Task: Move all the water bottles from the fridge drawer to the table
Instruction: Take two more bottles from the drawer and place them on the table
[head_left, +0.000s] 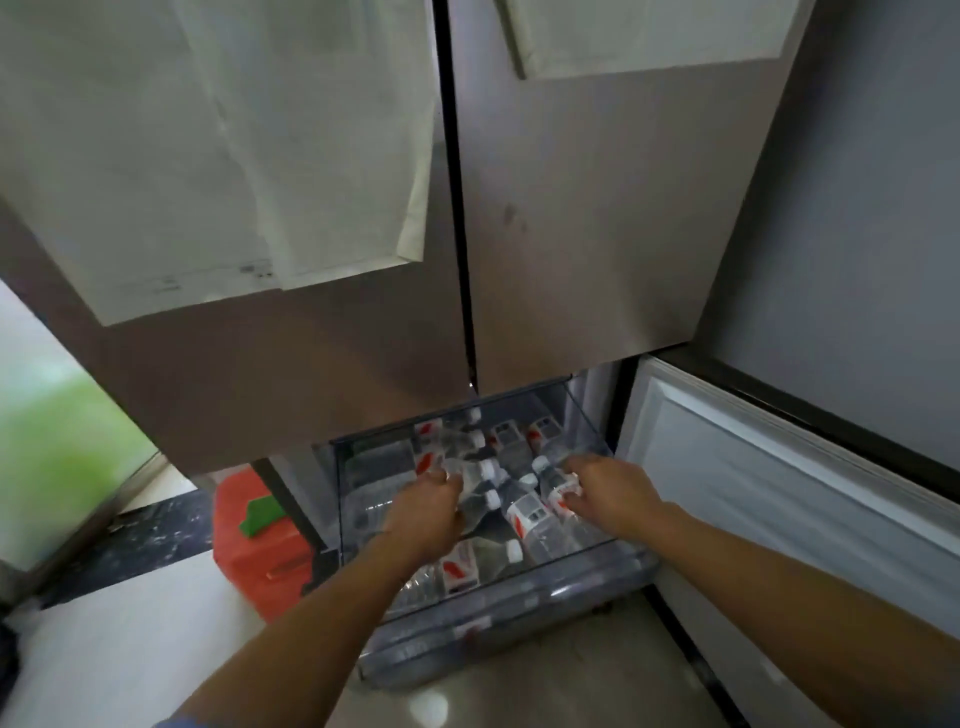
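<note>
plastic bottles (530, 519), left fingers (448, 480) curled round one, right fingers (575, 464) round another

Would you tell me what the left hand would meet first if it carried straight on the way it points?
Most likely the white-capped water bottle lying just beyond the left hand in the fridge drawer; its fingertips look nearly on it, though blur hides contact.

Home kitchen; steel fridge (571, 208), tiled floor (130, 649).

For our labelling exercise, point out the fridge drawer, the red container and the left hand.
fridge drawer (586, 415): head view, clear right wall.
red container (244, 564): head view, top surface.
left hand (423, 512): head view, back of hand.
</note>
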